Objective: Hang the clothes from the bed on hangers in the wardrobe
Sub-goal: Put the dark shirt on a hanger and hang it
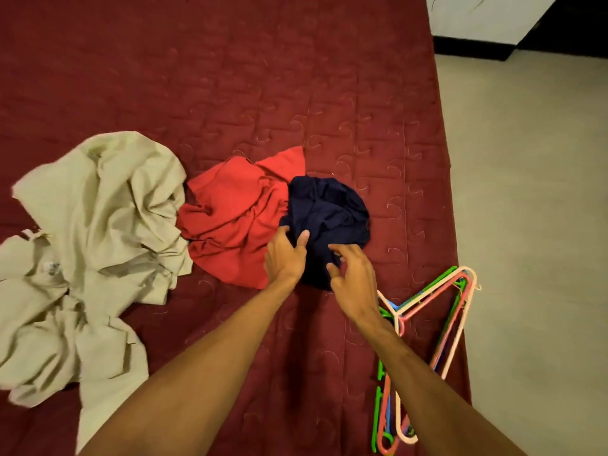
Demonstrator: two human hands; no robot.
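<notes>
**Two hands reaching for a dark blue garment on a bed**

The left fingers (303, 238) are spread apart and rest on a crumpled dark blue garment (332, 212), some tips sunk in a fold. The right fingers (335, 250) are also apart and loosely bent, at the cloth's near edge, clamped on nothing. Behind them, the left hand (285, 258) and right hand (353, 281) come in on bare forearms from the bottom.

The blue garment lies on a dark red bed (329, 93), overlapping a red garment (230, 218). Further left sprawls a larger beige garment (98, 225). A loose stack of coloured plastic hangers (399, 314) sits at the bed's right edge, partly under the right forearm, beside a pale floor (526, 225).

This looks like the first pick-up. Next, the fingers need to close on the cloth, lift it and find its neck opening for a hanger. No basket or wardrobe is visible.
</notes>
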